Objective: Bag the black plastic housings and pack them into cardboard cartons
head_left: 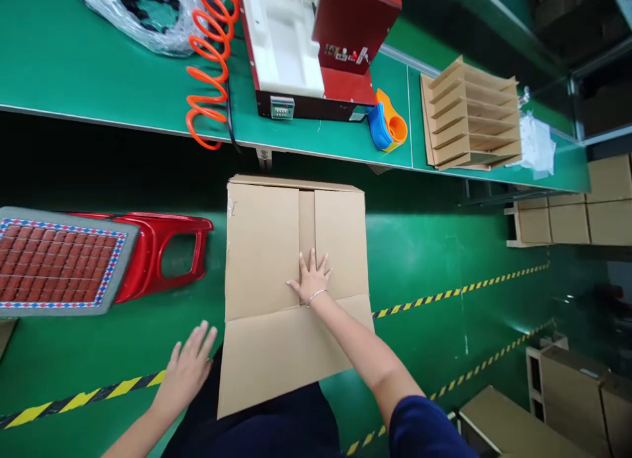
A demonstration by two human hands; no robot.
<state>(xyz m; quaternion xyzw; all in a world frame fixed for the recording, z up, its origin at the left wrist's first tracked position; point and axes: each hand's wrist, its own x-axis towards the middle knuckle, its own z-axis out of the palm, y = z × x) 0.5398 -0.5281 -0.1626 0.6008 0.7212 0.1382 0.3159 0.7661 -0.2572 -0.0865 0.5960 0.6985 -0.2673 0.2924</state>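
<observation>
A large cardboard box point(264, 247) stands in front of me. Two of its flaps are folded inward with a narrow gap between them, and a wide flap point(276, 359) sticks out toward my body. Spread flat across the inner flaps near the gap lies my right hand point(312, 281), fingers apart, with a thin bracelet at the wrist. My left hand point(190, 362) hovers to the left of the box, fingers extended, holding nothing. What is inside the box is hidden.
Beyond the box runs a green workbench point(123, 83) bearing a red machine point(345, 83), an orange coiled hose point(212, 76), a tape dispenser point(388, 124) and cardboard dividers point(474, 116). A red stool point(148, 260) with a cushion point(59, 264) is at left. Stacked boxes point(567, 214) stand right.
</observation>
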